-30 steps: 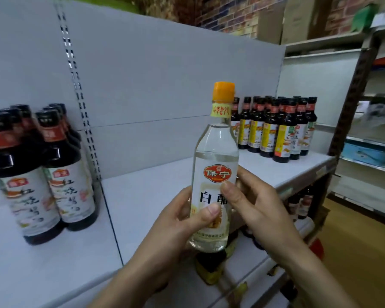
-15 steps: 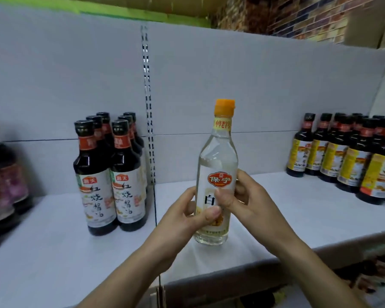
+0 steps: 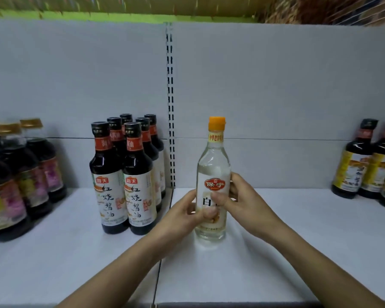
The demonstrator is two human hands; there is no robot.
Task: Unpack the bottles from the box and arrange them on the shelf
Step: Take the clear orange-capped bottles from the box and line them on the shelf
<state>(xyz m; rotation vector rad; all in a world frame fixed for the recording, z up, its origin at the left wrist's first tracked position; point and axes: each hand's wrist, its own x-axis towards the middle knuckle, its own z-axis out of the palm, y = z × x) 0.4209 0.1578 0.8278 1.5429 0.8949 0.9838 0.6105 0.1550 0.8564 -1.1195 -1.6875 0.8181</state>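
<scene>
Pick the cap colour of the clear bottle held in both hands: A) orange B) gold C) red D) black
A: the clear bottle, gripped by the left hand and the right hand, carries an orange cap.

Both bare forearms come in from the bottom edge and converge at centre. The left hand (image 3: 182, 216) grips the clear bottle (image 3: 213, 165) from its left side, thumb across the label front. The right hand (image 3: 248, 203) grips the right side, thumb on the label, fingers curled behind.
</scene>
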